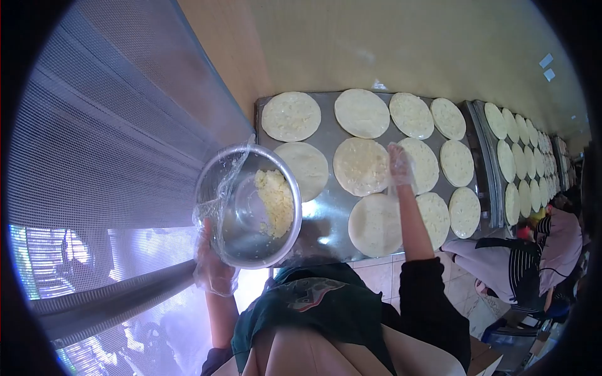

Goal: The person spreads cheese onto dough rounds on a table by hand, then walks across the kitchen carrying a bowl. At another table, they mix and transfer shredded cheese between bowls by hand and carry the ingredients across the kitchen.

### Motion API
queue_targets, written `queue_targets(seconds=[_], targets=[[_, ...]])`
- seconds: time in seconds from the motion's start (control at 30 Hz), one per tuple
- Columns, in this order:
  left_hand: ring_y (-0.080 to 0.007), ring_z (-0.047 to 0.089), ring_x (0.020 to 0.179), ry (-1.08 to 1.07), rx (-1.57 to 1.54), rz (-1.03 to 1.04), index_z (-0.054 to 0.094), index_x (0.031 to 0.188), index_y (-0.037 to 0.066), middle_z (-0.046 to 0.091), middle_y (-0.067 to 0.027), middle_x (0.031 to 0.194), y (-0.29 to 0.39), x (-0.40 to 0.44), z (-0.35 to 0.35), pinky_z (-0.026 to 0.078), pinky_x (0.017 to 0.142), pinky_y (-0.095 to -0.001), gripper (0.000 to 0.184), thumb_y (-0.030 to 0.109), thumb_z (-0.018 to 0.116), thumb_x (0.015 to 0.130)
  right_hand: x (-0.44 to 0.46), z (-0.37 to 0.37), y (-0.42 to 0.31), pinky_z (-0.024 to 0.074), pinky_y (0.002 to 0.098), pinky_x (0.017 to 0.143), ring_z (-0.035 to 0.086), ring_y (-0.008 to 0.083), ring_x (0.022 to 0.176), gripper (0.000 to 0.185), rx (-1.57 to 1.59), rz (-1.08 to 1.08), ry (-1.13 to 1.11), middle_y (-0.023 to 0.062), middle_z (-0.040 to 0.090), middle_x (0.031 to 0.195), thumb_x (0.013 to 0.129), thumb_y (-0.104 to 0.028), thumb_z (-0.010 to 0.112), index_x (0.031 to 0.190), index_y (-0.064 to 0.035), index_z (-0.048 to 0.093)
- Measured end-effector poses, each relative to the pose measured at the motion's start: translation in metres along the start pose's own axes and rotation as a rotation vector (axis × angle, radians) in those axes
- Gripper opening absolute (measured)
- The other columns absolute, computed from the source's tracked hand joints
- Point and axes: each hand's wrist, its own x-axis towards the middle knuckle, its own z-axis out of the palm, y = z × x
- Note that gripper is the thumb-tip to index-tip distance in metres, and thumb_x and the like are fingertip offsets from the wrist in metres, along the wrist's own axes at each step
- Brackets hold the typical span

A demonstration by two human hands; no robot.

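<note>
My left hand [216,257], in a clear plastic glove, grips the near-left rim of a shiny metal bowl [241,207]. Inside the bowl a pale yellow crumbly mixture [276,202] is heaped on the right side, and clear plastic film [229,182] hangs over the left rim. My right hand [400,166], also gloved, is over the tray between a dough round [362,167] and another dough round [419,164]. Its fingers look stretched out, pointing away from me, with nothing visible in them. Some rounds have a bumpy pale topping; a few look smooth.
The dough rounds lie in rows on a metal tray [313,235] along a wall. Further trays of rounds [525,164] continue to the right. A co-worker in a light top and striped apron [533,254] bends beside them. A mesh curtain [125,138] hangs at left.
</note>
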Motion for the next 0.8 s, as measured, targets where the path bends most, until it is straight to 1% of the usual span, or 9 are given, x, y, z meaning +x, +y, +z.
queue_targets(seconds=[0.07,0.13,0.17,0.27,0.33,0.43,0.53,0.67,0.8], targets=[[-0.0278,0.059,0.091,0.001,-0.032,-0.022,0.048,0.113,-0.005,0.058,-0.0185,0.105,0.001,0.001,-0.001,0.050,0.081,-0.0386,0.042,0.031,0.046,0.091,0.030,0.010,0.037,0.0479,0.0347,0.076,0.058,0.0241,0.085,0.022,0.123,-0.104,0.017,0.0050,0.060,0.088,0.095,-0.017,0.036,0.101,-0.0034,0.053],[-0.0284,0.059,0.092,0.004,-0.053,-0.049,0.049,0.112,-0.005,0.058,-0.0187,0.105,0.000,-0.002,0.000,0.049,0.082,-0.0394,0.042,0.031,0.046,0.091,0.039,0.010,0.002,0.0458,0.0347,0.084,0.056,0.0235,0.094,0.020,-0.736,-0.754,-0.371,0.0073,0.059,0.098,0.093,-0.017,0.040,0.104,-0.0044,0.051],[-0.0292,0.059,0.092,0.001,-0.097,-0.064,0.049,0.112,-0.005,0.058,-0.0189,0.105,-0.001,-0.004,0.004,0.048,0.082,-0.0403,0.043,0.032,0.046,0.090,0.034,0.022,-0.017,0.0439,0.0346,0.087,0.054,0.0239,0.098,0.025,-0.733,-0.768,-0.514,0.0092,0.057,0.102,0.090,-0.020,0.043,0.108,-0.0041,0.049],[-0.0306,0.058,0.094,0.018,-0.126,-0.052,0.049,0.113,-0.005,0.057,-0.0193,0.106,-0.005,-0.007,0.016,0.047,0.084,-0.0419,0.044,0.033,0.047,0.090,0.002,0.082,-0.085,0.0381,0.0345,0.095,0.048,0.0253,0.110,0.047,-0.446,-0.230,-0.815,0.0151,0.052,0.114,0.083,-0.030,0.053,0.120,-0.0030,0.043],[-0.0312,0.058,0.094,0.035,-0.114,-0.019,0.048,0.113,-0.005,0.057,-0.0195,0.107,-0.006,-0.009,0.020,0.047,0.085,-0.0426,0.045,0.033,0.047,0.089,-0.016,0.121,-0.113,0.0342,0.0344,0.100,0.044,0.0263,0.119,0.064,-0.453,-0.139,-0.822,0.0190,0.048,0.123,0.078,-0.037,0.059,0.128,-0.0023,0.040],[-0.0308,0.057,0.096,0.047,-0.050,0.013,0.048,0.113,-0.005,0.056,-0.0197,0.109,-0.008,-0.013,0.020,0.047,0.086,-0.0422,0.044,0.032,0.046,0.090,-0.033,0.160,-0.123,0.0320,0.0347,0.102,0.044,0.0274,0.119,0.080,-0.539,-0.085,-0.616,0.0181,0.050,0.121,0.062,-0.046,0.071,0.124,-0.0030,0.044],[-0.0306,0.058,0.095,0.077,-0.033,0.031,0.048,0.113,-0.005,0.057,-0.0198,0.108,-0.011,-0.014,0.023,0.047,0.085,-0.0418,0.043,0.031,0.045,0.091,-0.025,0.159,-0.143,0.0372,0.0335,0.097,0.048,0.0281,0.114,0.077,-0.704,0.031,-0.736,0.0182,0.054,0.116,0.056,-0.041,0.077,0.117,-0.0033,0.049],[-0.0303,0.059,0.092,0.071,-0.063,0.001,0.048,0.113,-0.005,0.058,-0.0195,0.105,-0.008,-0.012,0.021,0.049,0.083,-0.0413,0.043,0.032,0.045,0.091,-0.028,0.158,-0.138,0.0409,0.0374,0.092,0.048,0.0305,0.110,0.070,-0.600,0.185,-0.850,0.0166,0.053,0.113,0.056,-0.035,0.078,0.111,-0.0014,0.052],[-0.0302,0.059,0.093,0.042,-0.073,-0.036,0.048,0.114,-0.005,0.058,-0.0194,0.105,-0.006,-0.013,0.021,0.049,0.083,-0.0412,0.044,0.032,0.045,0.091,-0.075,0.115,-0.134,0.0446,0.0365,0.082,0.056,0.0302,0.094,0.060,-0.056,0.102,-0.800,0.0180,0.059,0.098,0.062,-0.034,0.076,0.104,0.0000,0.051]])
